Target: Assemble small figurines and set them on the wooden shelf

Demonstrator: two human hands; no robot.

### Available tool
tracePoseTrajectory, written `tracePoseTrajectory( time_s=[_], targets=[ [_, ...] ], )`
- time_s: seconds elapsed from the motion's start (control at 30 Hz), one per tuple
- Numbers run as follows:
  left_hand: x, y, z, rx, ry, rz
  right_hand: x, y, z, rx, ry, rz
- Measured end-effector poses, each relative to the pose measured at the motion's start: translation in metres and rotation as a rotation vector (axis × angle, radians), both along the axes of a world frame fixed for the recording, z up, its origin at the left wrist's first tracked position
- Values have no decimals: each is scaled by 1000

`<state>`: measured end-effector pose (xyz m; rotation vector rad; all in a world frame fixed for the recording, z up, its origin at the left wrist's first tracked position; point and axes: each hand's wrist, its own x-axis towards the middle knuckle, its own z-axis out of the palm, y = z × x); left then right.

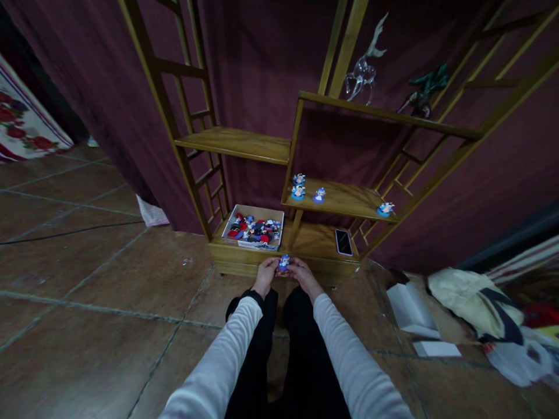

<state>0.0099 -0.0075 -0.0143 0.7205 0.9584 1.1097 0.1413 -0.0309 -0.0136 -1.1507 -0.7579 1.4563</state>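
Between my two hands is a small purple and white figurine [283, 262], upright on a purple base. My left hand [264, 276] grips it from the left and my right hand [304, 274] from the right, both with fingers closed at its base. Just beyond them, a shallow cardboard box [230, 238] full of jumbled red, purple and black figurines rests on the low shelf. On the middle shelf [349, 196] stand a similar purple figurine [319, 195], two blue-based figurines [298, 191] at the left end and another blue-based figurine [385, 209] at the right end.
A phone [343, 242] lies on the low shelf to the right. Higher up stand a clear glass horse [362, 74] and a dark green ornament [425, 93]. White boxes [413, 308] and a pale bag [474, 299] lie on the floor at right. A cable [74, 233] crosses the floor at left.
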Motion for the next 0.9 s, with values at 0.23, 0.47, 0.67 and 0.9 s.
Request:
tracePoseTrajectory(
  time_s=[0.23, 0.47, 0.67, 0.9],
  targets=[
    [-2, 0, 3, -8, -35, -114, 1, -1, 3, 36, 47, -64],
    [-2, 0, -1, 2, -55, -79, -1, -2, 3, 8, 47, -112],
    [-3, 1, -3, 7, -63, -107, -1, -5, 5, 27, -3, -120],
    [-6, 2, -1, 73, -15, -92, 0, -8, 9, 118, -57, -47]
  ],
)
